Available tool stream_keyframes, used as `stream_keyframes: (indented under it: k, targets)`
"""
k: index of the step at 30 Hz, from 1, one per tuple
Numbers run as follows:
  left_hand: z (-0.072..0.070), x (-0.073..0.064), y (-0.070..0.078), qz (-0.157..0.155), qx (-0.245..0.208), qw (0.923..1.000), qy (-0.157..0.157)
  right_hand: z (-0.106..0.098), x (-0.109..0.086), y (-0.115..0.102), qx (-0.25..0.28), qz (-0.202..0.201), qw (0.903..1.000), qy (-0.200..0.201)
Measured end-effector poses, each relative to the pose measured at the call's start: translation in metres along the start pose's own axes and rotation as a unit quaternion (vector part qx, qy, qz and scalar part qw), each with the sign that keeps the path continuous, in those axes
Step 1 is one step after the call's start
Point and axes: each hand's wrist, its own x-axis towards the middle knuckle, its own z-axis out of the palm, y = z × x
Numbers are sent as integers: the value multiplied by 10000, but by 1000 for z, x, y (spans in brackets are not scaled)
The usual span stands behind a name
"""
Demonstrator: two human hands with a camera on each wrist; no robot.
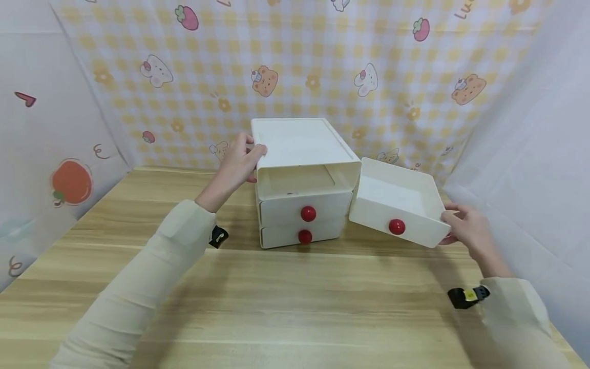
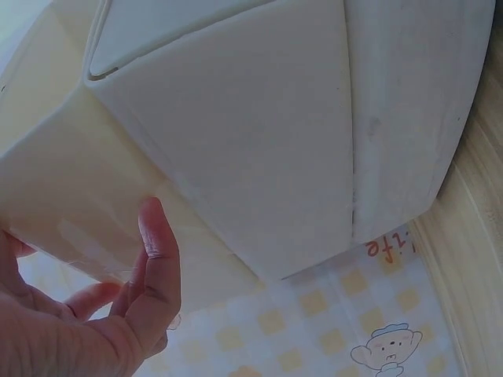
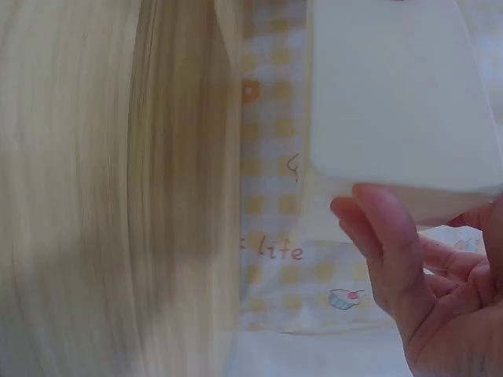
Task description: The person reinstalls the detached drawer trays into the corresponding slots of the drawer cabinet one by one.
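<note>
A white stack of drawer boxes [image 1: 304,141] stands on the table with two lower drawers shut, each with a round red knob [image 1: 308,213]. Its top compartment [image 1: 295,180] is an open-fronted shell with no drawer inside. My left hand [image 1: 237,161] holds the shell's left side, thumb at the top edge and fingers along the side wall. In the left wrist view the shell sits slightly askew over the box below. My right hand [image 1: 467,230] grips the right side of a pulled-out white drawer [image 1: 392,218], tilted and raised off the table, its inside bare. Its left end is close beside the stack.
The wood-grain table [image 1: 295,307] stretches in front of the stack. Behind it hangs a yellow checked cloth [image 1: 313,61] with cartoon prints. White cloth walls [image 1: 521,179] close in the left and right sides.
</note>
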Motion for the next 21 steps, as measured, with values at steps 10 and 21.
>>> stream_keyframes:
  k: [10, 21]
  targets:
    - [-1, 0, 2, 81, -25, 9999, -66, -40, -44, -11, -119, -550, 9984, 48]
    - [0, -3, 2, 106, 52, 9999, 29, -64, -92, -12, -188, -725, 9971, 141]
